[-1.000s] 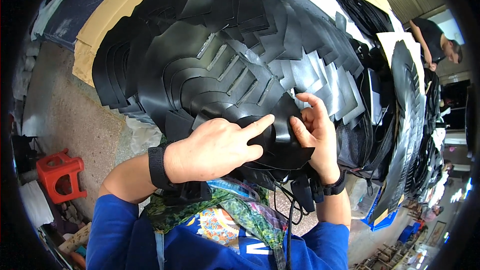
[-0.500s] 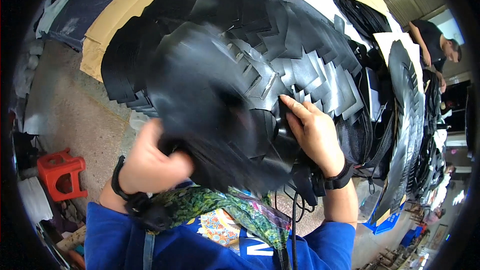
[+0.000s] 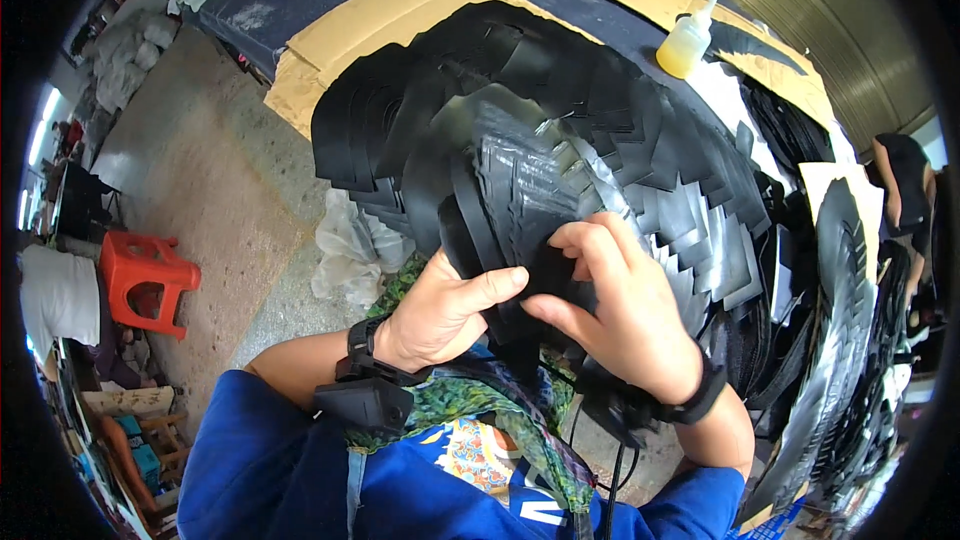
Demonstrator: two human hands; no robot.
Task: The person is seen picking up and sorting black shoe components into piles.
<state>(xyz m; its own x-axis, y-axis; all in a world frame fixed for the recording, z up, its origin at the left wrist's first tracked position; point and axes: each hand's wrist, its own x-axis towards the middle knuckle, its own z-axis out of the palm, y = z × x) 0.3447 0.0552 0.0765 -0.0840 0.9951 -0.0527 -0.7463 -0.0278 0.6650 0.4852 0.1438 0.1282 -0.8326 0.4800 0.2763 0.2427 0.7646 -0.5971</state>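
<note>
My left hand (image 3: 440,312) is closed round the near end of a fanned bundle of glossy black leather-like pieces (image 3: 515,175), its thumb lying on top and its fingers hidden underneath. Over the same bundle's right side hovers my right hand (image 3: 630,305), fingers bent, with a gap between thumb and forefinger; I see nothing gripped there. Behind the bundle, many more black pieces (image 3: 590,65) overlap in rows on brown cardboard (image 3: 370,20).
A squeeze bottle of yellow liquid (image 3: 685,45) stands on the dark table (image 3: 265,15). More black pieces (image 3: 835,310) hang at the right, near a co-worker (image 3: 905,185) in black. On the left floor are a red stool (image 3: 145,280) and a clear plastic bag (image 3: 345,245).
The large black piece that was swinging, blurred, is now settled into a bundle in my left hand. My right hand has lifted off the rows and come toward the left. The view has shifted.
</note>
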